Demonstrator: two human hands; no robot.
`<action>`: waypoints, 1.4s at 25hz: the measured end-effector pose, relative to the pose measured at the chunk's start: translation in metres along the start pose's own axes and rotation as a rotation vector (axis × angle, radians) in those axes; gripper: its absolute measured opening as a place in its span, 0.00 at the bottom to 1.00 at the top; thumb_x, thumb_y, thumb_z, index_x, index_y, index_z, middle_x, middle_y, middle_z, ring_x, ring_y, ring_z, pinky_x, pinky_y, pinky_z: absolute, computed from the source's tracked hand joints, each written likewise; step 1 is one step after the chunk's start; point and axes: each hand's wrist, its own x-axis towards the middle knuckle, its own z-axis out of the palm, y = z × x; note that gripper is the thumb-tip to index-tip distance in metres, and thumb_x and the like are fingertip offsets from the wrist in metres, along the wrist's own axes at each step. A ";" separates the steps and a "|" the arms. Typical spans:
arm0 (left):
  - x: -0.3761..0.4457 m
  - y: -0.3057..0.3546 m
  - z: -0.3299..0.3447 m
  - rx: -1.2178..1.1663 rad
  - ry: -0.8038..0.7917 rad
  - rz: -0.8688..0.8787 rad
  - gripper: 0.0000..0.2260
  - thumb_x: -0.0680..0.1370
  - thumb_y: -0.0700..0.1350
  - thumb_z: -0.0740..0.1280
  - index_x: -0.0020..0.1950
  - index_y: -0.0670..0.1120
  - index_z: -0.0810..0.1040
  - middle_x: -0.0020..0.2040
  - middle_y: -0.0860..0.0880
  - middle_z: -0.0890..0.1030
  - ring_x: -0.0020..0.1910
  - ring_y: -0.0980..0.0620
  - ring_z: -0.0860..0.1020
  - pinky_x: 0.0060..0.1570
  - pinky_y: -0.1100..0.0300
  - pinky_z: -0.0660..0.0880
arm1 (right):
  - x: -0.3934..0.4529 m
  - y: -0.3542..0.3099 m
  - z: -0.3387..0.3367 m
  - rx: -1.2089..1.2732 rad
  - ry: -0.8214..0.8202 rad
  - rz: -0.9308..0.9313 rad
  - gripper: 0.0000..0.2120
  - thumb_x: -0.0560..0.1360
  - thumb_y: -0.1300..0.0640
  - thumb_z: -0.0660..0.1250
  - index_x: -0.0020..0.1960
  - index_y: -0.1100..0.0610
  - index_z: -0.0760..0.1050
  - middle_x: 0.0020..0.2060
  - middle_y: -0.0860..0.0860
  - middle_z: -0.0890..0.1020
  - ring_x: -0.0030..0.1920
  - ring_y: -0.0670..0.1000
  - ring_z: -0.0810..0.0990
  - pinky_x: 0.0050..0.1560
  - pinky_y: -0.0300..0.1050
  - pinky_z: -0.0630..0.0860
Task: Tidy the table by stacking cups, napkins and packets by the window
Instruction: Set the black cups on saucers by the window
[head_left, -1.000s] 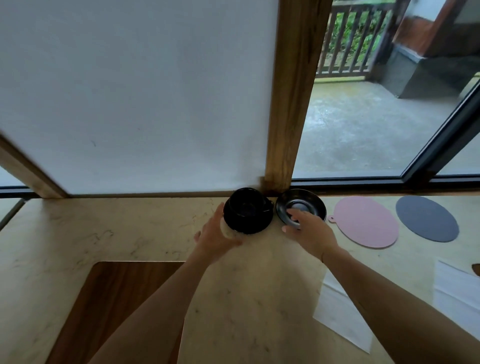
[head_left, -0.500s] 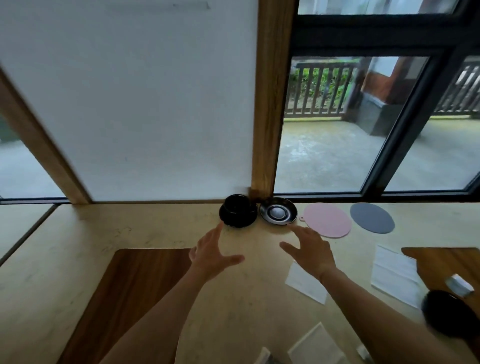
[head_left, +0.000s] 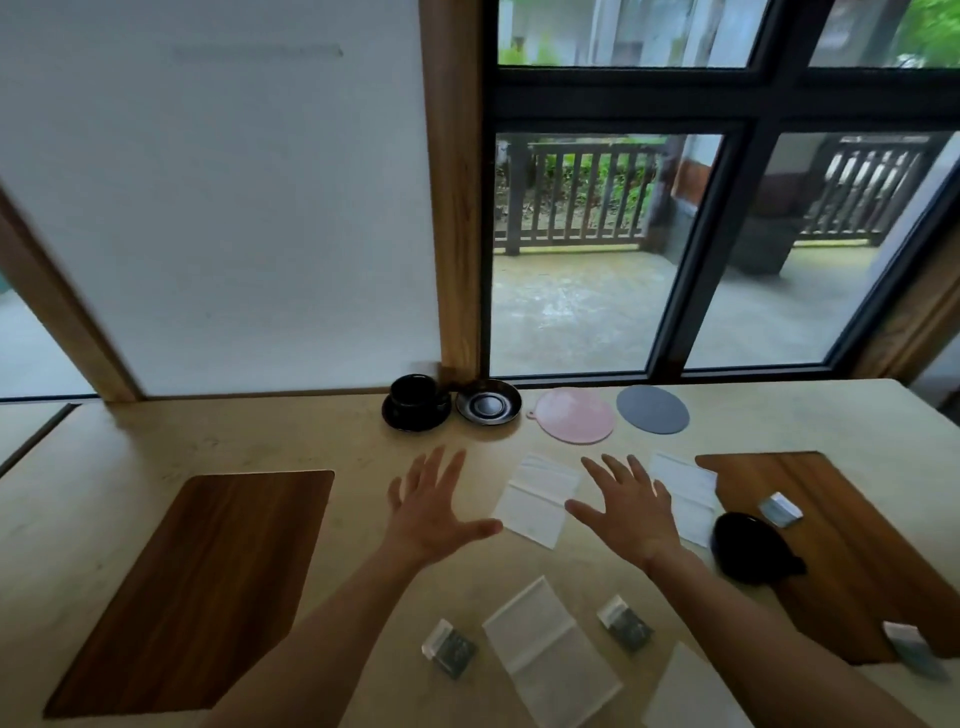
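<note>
- Since 1.0 s ago both hands have drawn back from the black cup on its saucer (head_left: 415, 408) and the empty black saucer (head_left: 489, 408); these 2 now stand side by side, nearly touching, at the foot of the wooden post (head_left: 457, 208), untouched.
- The view now takes in more of the table (head_left: 130, 441) than before: napkins, packets and 2 round mats.
- The left hand (head_left: 428, 512) hovers well on the near side of the post, fingers spread apart, holding nothing.
- The right hand (head_left: 626, 512) hovers to its right, fingers likewise spread and empty.
- A white napkin (head_left: 537, 499) lies between the 2 hands, its near corner just beside the left thumb.
- A second napkin (head_left: 688, 491) lies just right of the right hand.
- 2 small packets (head_left: 451, 647) (head_left: 625, 622) flank a third napkin (head_left: 550, 649) farther from the post, between the forearms.
- A pink mat (head_left: 574, 415) and a grey mat (head_left: 653, 409) lie right of the post.
</note>
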 end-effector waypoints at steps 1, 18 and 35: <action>0.001 0.015 0.007 0.007 -0.003 0.006 0.51 0.64 0.77 0.62 0.78 0.60 0.43 0.80 0.54 0.41 0.78 0.50 0.40 0.74 0.40 0.41 | -0.003 0.014 -0.003 0.002 -0.005 0.008 0.35 0.76 0.30 0.53 0.78 0.42 0.52 0.79 0.48 0.54 0.79 0.54 0.46 0.75 0.63 0.50; 0.035 0.249 0.152 -0.016 -0.187 0.024 0.49 0.64 0.75 0.64 0.77 0.63 0.45 0.80 0.55 0.46 0.79 0.50 0.43 0.73 0.38 0.43 | -0.028 0.294 -0.018 0.050 -0.095 0.152 0.35 0.75 0.34 0.61 0.77 0.44 0.56 0.76 0.48 0.64 0.75 0.52 0.62 0.69 0.54 0.67; 0.098 0.290 0.232 0.034 -0.434 0.082 0.46 0.65 0.62 0.74 0.76 0.62 0.50 0.69 0.54 0.71 0.76 0.50 0.57 0.70 0.35 0.39 | 0.002 0.342 0.033 0.298 -0.322 0.201 0.15 0.76 0.51 0.68 0.63 0.43 0.76 0.56 0.44 0.83 0.54 0.48 0.81 0.51 0.47 0.80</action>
